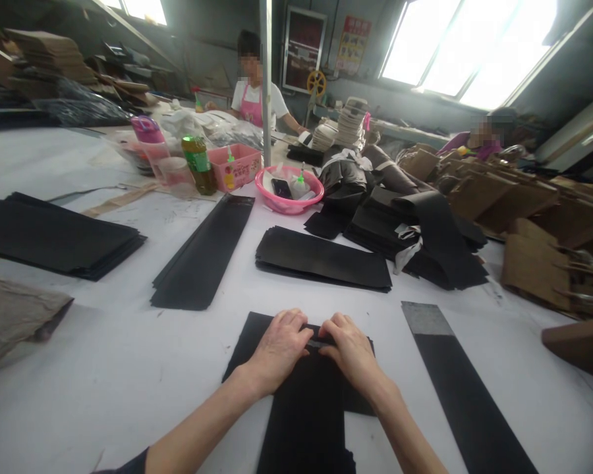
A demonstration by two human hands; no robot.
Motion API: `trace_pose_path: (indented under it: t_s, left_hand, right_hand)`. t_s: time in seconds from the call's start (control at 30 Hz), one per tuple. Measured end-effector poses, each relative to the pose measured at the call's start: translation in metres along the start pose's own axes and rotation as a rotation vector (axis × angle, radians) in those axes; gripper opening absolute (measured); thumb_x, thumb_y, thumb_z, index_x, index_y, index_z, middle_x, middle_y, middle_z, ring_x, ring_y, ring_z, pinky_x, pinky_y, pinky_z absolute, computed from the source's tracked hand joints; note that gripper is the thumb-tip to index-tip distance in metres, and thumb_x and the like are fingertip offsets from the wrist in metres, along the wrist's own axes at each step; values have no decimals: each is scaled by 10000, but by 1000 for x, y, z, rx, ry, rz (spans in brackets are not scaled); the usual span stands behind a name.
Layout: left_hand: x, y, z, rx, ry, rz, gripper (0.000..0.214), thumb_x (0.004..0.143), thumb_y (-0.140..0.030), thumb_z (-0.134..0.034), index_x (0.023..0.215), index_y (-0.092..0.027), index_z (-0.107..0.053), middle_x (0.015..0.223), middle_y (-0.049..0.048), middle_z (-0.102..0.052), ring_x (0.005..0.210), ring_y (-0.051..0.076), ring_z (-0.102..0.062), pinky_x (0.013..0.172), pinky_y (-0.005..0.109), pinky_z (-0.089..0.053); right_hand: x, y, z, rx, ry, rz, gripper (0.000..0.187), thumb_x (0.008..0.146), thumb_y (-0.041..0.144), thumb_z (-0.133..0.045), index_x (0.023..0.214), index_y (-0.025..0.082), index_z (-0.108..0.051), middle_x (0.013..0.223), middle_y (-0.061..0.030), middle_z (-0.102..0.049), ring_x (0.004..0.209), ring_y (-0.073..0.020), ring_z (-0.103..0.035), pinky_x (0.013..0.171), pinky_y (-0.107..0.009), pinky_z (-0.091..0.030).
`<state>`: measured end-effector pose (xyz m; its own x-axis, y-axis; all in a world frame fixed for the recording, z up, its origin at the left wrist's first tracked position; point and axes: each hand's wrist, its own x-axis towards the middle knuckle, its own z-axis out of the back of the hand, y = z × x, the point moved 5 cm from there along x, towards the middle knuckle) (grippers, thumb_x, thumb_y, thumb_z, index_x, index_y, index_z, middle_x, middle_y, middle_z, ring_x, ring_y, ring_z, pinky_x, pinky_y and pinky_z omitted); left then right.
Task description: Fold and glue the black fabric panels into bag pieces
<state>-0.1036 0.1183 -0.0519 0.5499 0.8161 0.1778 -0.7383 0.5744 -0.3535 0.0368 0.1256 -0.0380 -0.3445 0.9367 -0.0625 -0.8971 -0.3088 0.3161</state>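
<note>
A long black paper strip [306, 421] runs from its far end under my hands toward the near edge of the view. My left hand [281, 345] grips that far end on its left side, fingers curled over the edge and thumb on the near side. Close beside it, my right hand [348, 349] pinches the same end on the right. A thin grey line shows between the two thumbs, where the end seems folded. Beneath the strip lies a wider black sheet [360, 403], jutting out on both sides. My fingertips partly hide the folded edge.
Black sheet stacks [321, 258] lie beyond my hands and to the left. A black strip with a grey end [429, 319] lies at right. Farther back are a pink basin [289, 205], a bottle [197, 164] and brown paper bags [536, 263]. Two people sit beyond.
</note>
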Motion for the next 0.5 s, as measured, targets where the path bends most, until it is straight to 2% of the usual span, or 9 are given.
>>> trace_pose_path:
  t_s: [0.1, 0.23, 0.37, 0.5]
  left_hand:
    - [-1, -1, 1, -18, -11, -8, 358, 736, -138, -763, 1040, -196, -583, 1077, 42, -562, 1116, 241, -490, 975, 402, -423]
    - [-4, -5, 2, -12, -34, -45, 231, 812, -126, -682, 1016, -187, -590, 1008, 33, -568, 1085, 224, -501, 980, 389, -420]
    - [-6, -7, -2, 37, -71, -100, 79, 885, -139, -590, 956, -173, -599, 974, 36, -569, 1083, 218, -499, 1007, 392, -406]
    - [-7, -6, -6, 50, -88, -137, 66, 906, -156, -563, 954, -174, -603, 969, 35, -571, 1075, 227, -505, 988, 402, -422]
  right_hand:
    - [-3, 1, 1, 40, -16, 22, 199, 791, 117, -653, 907, 261, -580, 930, 25, -579, 895, -166, -524, 710, -255, -405]
    - [-8, 1, 0, 77, -59, 62, 312, 799, 111, -663, 1049, 280, -584, 923, 30, -602, 904, -168, -525, 775, -280, -418]
    - [-11, -2, -7, 69, -82, 94, 179, 803, 148, -691, 916, 271, -628, 923, 15, -591, 915, -183, -518, 780, -300, -426]
    - [-13, -5, -13, 97, -102, 117, 171, 798, 122, -694, 877, 250, -612, 923, 10, -596, 909, -192, -519, 776, -317, -425]
